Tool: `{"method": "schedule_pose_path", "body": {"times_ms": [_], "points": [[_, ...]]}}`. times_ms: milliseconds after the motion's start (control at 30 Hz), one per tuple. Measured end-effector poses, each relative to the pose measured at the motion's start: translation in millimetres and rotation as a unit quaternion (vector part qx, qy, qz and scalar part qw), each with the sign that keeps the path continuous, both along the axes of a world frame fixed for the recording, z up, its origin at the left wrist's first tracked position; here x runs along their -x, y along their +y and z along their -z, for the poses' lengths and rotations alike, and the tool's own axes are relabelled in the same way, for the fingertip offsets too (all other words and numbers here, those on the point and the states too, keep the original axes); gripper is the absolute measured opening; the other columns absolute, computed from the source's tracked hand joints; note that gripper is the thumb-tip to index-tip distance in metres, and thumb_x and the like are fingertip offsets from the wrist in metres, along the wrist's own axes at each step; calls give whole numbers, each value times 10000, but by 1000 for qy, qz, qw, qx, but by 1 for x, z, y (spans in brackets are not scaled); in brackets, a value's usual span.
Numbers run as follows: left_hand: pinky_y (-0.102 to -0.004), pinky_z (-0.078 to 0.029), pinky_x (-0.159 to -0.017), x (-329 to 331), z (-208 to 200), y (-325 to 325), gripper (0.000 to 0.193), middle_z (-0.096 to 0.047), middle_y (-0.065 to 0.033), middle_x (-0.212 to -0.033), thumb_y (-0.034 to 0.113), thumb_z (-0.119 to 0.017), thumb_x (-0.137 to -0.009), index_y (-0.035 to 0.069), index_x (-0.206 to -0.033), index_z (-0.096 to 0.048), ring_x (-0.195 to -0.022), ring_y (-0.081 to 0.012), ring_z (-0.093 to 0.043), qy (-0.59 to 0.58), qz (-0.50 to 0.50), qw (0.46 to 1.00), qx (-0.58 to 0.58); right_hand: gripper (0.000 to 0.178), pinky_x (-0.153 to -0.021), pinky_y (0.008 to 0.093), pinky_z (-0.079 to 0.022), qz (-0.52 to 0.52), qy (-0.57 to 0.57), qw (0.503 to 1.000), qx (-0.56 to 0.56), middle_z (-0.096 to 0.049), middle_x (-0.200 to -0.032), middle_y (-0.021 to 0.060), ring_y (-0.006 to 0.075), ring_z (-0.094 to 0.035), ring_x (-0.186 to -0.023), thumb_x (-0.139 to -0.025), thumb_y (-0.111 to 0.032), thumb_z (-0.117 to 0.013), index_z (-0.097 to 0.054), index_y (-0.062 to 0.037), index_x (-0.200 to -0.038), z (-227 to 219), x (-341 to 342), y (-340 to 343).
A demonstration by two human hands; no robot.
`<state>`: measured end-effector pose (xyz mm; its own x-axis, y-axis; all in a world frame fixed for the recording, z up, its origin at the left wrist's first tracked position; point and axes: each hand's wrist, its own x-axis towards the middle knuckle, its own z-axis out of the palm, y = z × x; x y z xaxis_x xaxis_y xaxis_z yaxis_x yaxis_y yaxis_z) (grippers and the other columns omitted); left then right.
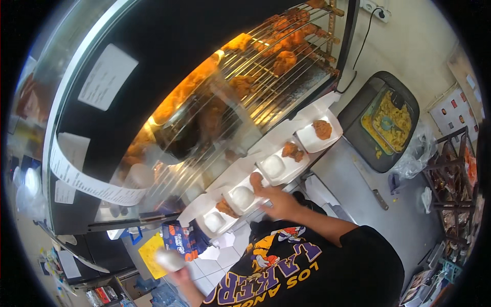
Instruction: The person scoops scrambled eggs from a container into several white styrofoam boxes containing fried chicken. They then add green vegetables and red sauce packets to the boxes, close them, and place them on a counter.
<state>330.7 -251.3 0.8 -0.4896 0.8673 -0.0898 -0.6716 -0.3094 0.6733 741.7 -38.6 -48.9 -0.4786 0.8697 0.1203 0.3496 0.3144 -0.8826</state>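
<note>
Black shirt (pixel 358 271); white bundle (pixel 170 259) in left grip (pixel 179 275); chicken piece (pixel 256 179) at right grip (pixel 282 203).

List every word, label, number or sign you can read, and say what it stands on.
Wording isn't copied here; lettering stands on:
Black shirt: large purple and yellow letters, legible.
Dark blue packet: white letters, small.
Long curling paper strip: too small to read.
Rectangular white papers: too small.
Wall sheet: too blurred.

Boxes (pixel 321 145): four, white, open, in slanting row.
Chicken (pixel 257 179) (brown) lies in each; domed white rice (pixel 242 196) noted in nearer three; white bundle (pixel 170 260) apart, lower left.
</note>
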Motion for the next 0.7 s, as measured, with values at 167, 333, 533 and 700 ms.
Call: {"method": "schedule_pose_path", "body": {"times_ms": [167, 333, 533, 700], "points": [[-367, -397, -970, -246, 74, 122, 412, -512, -154, -1222, 298, -406, -967, 14, -1266, -413, -1119, -253, -509, 211, 125, 949, 200, 681, -952, 417, -392, -81, 90, 990, -66, -459, -1243, 243, 370, -501, -1099, -857, -309, -610, -271, -20, -1371, -18, -9, -23], [-356, -319, -1022, -339, 49, 206, 488, -389, -196, -1331, 282, -392, -968, -34, -1334, -320, -1201, -262, -425, 489, 219, 840, 86, 515, -945, 337, -398, 258, 245, 930, 88, -501, -1176, 157, 246, -512, -1082, -831, -146, -627, -399, -7, -1272, -33, -51, 29], [-315, -358, -981, -343, 45, 222, 425, -460, -139, -1287, 320, -491, -939, 42, -1261, -492, -1139, -198, -473, 434, 325, 828, 144, 454, -863, 396, -423, 396, 37, 916, -51, -507, -1115, 194, 327, -527, -1014, -792, -246, -671, -460, -1, -1111, 41, -135, 139], [-300, -406, -922, -328, 47, 191, 332, -549, -73, -1184, 254, -480, -951, 40, -1199, -532, -1081, -168, -522, 385, 460, 772, 210, 410, -808, 428, -430, 352, -22, 935, 41, -569, -973, 171, 368, -499, -1026, -791, -260, -655, -467, 5, -1041, 90, -117, 161]]}}
